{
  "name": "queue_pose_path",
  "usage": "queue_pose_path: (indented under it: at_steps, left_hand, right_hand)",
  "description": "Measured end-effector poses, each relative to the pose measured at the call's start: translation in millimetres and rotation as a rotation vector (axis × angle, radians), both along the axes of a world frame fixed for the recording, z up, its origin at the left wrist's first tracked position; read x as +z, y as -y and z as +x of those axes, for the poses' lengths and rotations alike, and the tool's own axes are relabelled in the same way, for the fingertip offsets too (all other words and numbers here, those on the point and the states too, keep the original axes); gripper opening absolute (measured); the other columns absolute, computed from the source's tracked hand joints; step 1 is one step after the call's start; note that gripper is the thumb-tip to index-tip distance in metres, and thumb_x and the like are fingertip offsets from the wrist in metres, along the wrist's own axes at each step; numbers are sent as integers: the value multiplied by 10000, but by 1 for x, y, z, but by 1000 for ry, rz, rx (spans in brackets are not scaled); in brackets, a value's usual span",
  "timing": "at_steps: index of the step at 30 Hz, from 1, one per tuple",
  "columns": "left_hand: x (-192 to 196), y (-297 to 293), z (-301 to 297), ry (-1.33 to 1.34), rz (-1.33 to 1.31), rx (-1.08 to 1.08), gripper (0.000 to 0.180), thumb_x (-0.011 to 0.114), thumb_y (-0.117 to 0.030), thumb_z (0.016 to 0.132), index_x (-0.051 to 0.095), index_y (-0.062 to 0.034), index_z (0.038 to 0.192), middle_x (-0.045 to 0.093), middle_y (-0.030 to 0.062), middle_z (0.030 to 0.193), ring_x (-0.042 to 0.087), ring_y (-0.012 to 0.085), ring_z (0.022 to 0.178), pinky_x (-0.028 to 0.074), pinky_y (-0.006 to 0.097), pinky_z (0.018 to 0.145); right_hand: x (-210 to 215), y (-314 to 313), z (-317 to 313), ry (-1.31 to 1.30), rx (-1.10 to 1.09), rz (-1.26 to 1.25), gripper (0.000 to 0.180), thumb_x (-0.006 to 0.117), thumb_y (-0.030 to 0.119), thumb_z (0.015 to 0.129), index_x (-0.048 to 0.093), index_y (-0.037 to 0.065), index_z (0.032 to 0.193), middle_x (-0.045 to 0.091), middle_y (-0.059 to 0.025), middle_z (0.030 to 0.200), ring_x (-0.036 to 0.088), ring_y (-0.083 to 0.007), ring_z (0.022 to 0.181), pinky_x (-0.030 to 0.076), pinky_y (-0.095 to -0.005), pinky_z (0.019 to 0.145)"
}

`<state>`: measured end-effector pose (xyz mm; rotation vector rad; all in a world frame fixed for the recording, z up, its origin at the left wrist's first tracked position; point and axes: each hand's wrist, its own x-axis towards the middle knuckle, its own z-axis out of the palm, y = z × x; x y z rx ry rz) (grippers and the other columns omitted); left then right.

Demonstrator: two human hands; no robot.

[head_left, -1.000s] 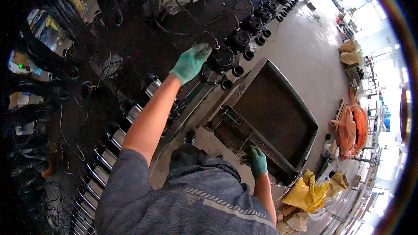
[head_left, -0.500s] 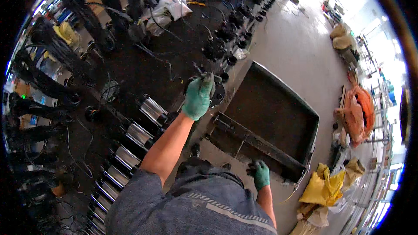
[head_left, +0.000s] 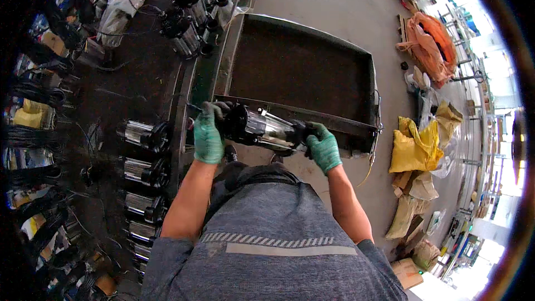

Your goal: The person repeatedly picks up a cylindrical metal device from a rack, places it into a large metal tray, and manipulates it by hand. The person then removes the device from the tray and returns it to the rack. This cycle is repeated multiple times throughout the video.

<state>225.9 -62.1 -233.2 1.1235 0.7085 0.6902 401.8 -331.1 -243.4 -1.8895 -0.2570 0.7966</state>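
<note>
Level in front of my body is a submersible pump (head_left: 273,129), its shiny steel barrel set between black end pieces. The wider black end on the left is gripped by my left hand (head_left: 208,136), in a green glove with dark fingers. My right hand (head_left: 324,147), gloved the same way, closes round the narrower black end. The pump hangs over the near edge of a dark metal tray (head_left: 301,72). Similar pumps lie in a row on the dark bench to my left, such as the nearest pump (head_left: 139,134). Fingers under the held pump are partly hidden.
More pumps (head_left: 185,33) stand upright at the far left, close to a clear plastic bag (head_left: 120,8). Bundles of black cable line the left side. On the right floor lie an orange sack (head_left: 429,50), yellow sacks (head_left: 412,147) and cardboard pieces.
My left hand has come back from the row of upright pumps, now with a pump in it. My right hand has risen and taken the pump's other end. The view has turned right.
</note>
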Motion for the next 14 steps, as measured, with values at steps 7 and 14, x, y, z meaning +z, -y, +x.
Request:
queue_pose_path:
  at_steps: [7, 14]
  left_hand:
    - [-102, 31, 23, -668, 177, -220, 540, 496, -506, 1069, 717, -14, 1076, 709, 146, 921, 620, 240, 842, 494, 384, 783]
    - [-158, 14, 40, -1039, 302, -475, 663, 479, -602, 1035, 693, 25, 1012, 701, 265, 922, 680, 356, 876, 487, 505, 815]
  right_hand:
    - [-3, 39, 40, 409, 100, -328, 383, 701, 134, 843, 704, 49, 1216, 738, -203, 1085, 721, -329, 1003, 560, -402, 896]
    - [16, 18, 49, 518, 220, -584, 494, 749, 284, 843, 680, 105, 1299, 677, -257, 1214, 671, -392, 1112, 528, -441, 979]
